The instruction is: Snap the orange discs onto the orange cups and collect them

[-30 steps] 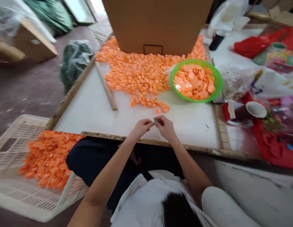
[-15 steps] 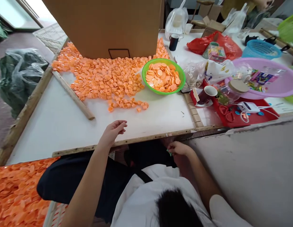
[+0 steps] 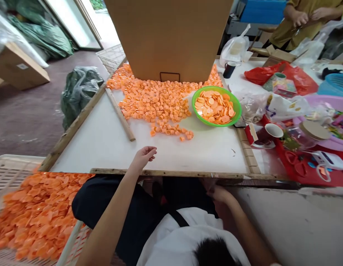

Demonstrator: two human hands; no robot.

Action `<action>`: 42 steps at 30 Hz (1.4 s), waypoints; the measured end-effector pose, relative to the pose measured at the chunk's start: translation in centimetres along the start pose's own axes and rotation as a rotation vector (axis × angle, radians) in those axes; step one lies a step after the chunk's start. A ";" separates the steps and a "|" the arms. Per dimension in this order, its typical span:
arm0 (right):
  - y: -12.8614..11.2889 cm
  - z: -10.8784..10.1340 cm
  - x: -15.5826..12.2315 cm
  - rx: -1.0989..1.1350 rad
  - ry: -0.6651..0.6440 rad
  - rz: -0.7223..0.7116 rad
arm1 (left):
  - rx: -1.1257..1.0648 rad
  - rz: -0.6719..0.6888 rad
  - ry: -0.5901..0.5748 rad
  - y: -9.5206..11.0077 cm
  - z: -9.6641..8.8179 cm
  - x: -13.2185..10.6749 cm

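My left hand [image 3: 143, 157] hovers over the near edge of the white table [image 3: 105, 144], fingers loosely curled and apart, holding nothing. My right hand [image 3: 217, 192] is down below the table's wooden front rail, near my lap, with fingers closed; what they hold is hidden. A spread of orange plastic caps [image 3: 155, 101] lies on the table ahead of my left hand. A green bowl [image 3: 236, 109] with flat orange discs stands to the right of the spread.
A large cardboard box [image 3: 168, 37] stands at the table's back. A wooden stick [image 3: 120, 114] lies at the left. A white crate [image 3: 13, 166] of orange caps sits at my left. A mug [image 3: 270, 131], a red tray [image 3: 312, 173] and bags crowd the right. Another person [image 3: 307, 18] works at the far right.
Both hands were together pinching a small green piece at the table edge. They parted: the left stayed above the table, the right dropped below the rail toward my lap.
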State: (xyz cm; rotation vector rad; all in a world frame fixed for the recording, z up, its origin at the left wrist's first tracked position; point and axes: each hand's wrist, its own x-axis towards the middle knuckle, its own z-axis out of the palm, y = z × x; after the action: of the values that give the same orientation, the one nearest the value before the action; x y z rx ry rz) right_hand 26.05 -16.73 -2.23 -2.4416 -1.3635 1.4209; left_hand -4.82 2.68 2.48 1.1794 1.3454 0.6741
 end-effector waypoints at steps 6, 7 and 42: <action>-4.0 -2.8 -3.2 0.055 -0.299 -0.372 | 0.101 0.140 0.186 1.9 -3.0 4.9; -5.3 -4.0 -2.9 0.142 -0.296 -0.494 | 0.134 0.166 0.233 2.4 -3.5 6.0; -31.4 -14.1 27.9 -0.250 0.630 -0.670 | 1.071 0.496 0.286 7.7 -4.3 25.8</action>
State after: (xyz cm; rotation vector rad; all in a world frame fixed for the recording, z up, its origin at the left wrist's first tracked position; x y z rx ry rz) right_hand 20.71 27.21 -1.05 -1.9404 -1.9456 0.3192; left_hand -2.51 29.77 0.62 2.3966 1.7309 0.4482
